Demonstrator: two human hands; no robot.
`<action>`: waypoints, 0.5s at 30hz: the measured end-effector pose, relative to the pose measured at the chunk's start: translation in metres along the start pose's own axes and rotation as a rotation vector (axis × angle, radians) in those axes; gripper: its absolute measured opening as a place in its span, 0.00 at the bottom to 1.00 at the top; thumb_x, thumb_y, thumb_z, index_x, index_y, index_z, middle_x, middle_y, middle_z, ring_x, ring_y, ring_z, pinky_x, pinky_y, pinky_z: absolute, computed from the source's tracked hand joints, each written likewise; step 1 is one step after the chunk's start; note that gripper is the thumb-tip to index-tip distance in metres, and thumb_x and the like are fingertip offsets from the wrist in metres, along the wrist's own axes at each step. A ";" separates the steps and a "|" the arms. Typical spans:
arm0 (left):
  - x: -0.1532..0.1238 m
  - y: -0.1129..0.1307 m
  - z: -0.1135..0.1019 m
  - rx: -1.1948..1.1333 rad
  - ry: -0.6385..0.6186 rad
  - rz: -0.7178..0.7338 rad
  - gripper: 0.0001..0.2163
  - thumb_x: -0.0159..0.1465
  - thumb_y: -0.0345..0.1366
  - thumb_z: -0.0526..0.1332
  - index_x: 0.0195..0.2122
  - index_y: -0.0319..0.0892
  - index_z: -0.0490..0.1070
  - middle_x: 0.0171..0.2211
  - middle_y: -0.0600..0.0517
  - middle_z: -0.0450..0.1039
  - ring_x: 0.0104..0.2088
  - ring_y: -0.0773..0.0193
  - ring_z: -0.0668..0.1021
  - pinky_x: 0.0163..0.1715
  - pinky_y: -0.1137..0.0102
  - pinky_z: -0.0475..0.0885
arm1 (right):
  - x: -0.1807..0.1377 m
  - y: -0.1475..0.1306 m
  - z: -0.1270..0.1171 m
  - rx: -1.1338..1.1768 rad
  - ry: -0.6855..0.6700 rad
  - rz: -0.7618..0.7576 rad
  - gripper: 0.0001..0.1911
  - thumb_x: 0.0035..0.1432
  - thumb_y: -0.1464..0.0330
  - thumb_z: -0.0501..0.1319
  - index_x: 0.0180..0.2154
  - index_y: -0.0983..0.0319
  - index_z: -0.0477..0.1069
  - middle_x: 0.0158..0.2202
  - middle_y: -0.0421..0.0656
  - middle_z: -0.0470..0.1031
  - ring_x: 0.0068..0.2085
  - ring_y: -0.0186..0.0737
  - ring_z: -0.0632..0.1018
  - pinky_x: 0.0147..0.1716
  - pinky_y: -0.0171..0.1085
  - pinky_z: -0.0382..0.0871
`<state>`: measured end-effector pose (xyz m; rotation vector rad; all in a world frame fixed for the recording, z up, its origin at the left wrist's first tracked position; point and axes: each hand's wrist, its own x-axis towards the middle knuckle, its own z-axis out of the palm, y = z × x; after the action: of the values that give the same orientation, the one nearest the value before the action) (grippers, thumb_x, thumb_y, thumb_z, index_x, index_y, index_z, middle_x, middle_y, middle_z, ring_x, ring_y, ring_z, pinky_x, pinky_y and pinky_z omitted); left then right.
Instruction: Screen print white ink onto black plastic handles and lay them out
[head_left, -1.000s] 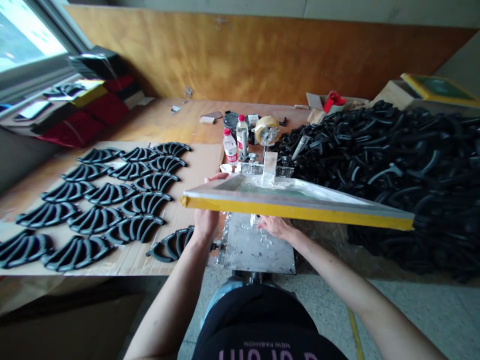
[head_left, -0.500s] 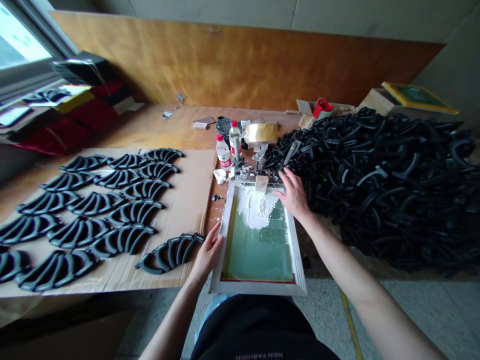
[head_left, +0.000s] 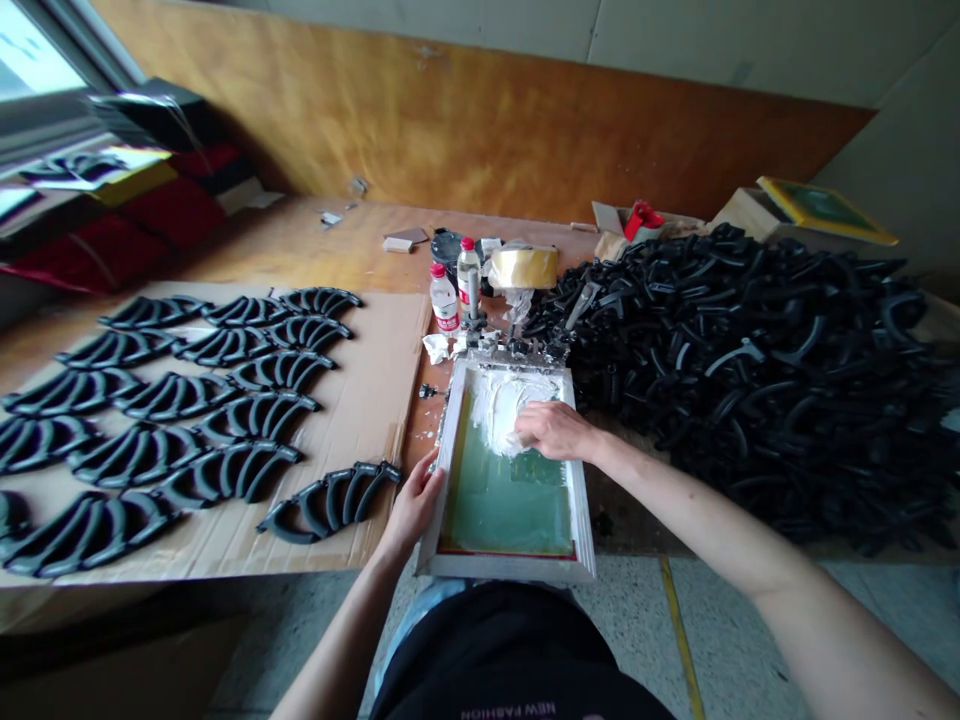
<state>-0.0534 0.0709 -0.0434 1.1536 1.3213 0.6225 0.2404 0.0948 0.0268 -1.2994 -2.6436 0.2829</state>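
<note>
A silk-screen frame (head_left: 583, 520) with a pale metal rim and green mesh lies in front of me. White paste (head_left: 499, 405) is smeared over the far part of its mesh. My left hand (head_left: 417, 497) grips the frame's left rail, thumb on the near side. Over the paste, my right hand (head_left: 553, 430) is closed with the knuckles up; the squeegee in it is almost wholly hidden by the fingers. Hinge clamps (head_left: 517, 348) hold the frame's far end. Just left of my left hand, one group of curved black parts (head_left: 330, 502) lies on cardboard.
Rows of curved black parts (head_left: 172, 395) cover the cardboard sheet (head_left: 367, 390) at left. A big heap of black parts (head_left: 750, 350) rises at right. Two red-capped bottles (head_left: 444, 305) and a roll of tape (head_left: 523, 268) stand beyond the frame. A wooden board (head_left: 450, 120) backs the table.
My right hand has moved from the frame's far right corner, inward and nearer me, and closed. The squeegee that rested at the far end has left that spot. My left hand stays at the rail.
</note>
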 end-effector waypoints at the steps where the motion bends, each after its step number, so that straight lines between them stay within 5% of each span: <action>1: -0.001 0.001 0.000 -0.005 0.005 -0.001 0.36 0.57 0.56 0.60 0.62 0.39 0.63 0.51 0.44 0.76 0.48 0.53 0.78 0.44 0.65 0.74 | 0.002 0.000 0.000 -0.007 0.020 0.028 0.04 0.56 0.75 0.61 0.31 0.60 0.72 0.31 0.41 0.74 0.37 0.41 0.72 0.34 0.36 0.61; 8: -0.004 0.007 0.000 0.003 0.021 -0.027 0.36 0.57 0.57 0.60 0.62 0.40 0.63 0.44 0.44 0.79 0.41 0.53 0.81 0.37 0.65 0.75 | -0.007 -0.017 0.027 -0.065 0.154 0.035 0.06 0.59 0.75 0.58 0.37 0.62 0.74 0.36 0.45 0.75 0.41 0.44 0.72 0.38 0.38 0.64; 11: -0.007 0.014 -0.002 -0.002 0.003 -0.037 0.37 0.56 0.57 0.61 0.63 0.41 0.61 0.42 0.45 0.80 0.39 0.53 0.81 0.35 0.65 0.75 | 0.003 -0.009 0.016 0.012 0.181 0.138 0.04 0.59 0.69 0.63 0.38 0.60 0.74 0.35 0.43 0.75 0.40 0.42 0.73 0.37 0.36 0.65; 15: -0.020 0.041 -0.010 -0.017 -0.014 -0.027 0.36 0.58 0.59 0.59 0.64 0.45 0.61 0.46 0.47 0.79 0.38 0.55 0.81 0.33 0.67 0.74 | 0.040 0.023 -0.017 -0.009 0.267 0.374 0.23 0.57 0.63 0.67 0.54 0.55 0.69 0.41 0.43 0.77 0.40 0.42 0.76 0.39 0.36 0.66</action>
<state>-0.0573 0.0713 0.0029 1.1225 1.3158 0.6036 0.2384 0.1415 0.0409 -1.6998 -2.1770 0.1348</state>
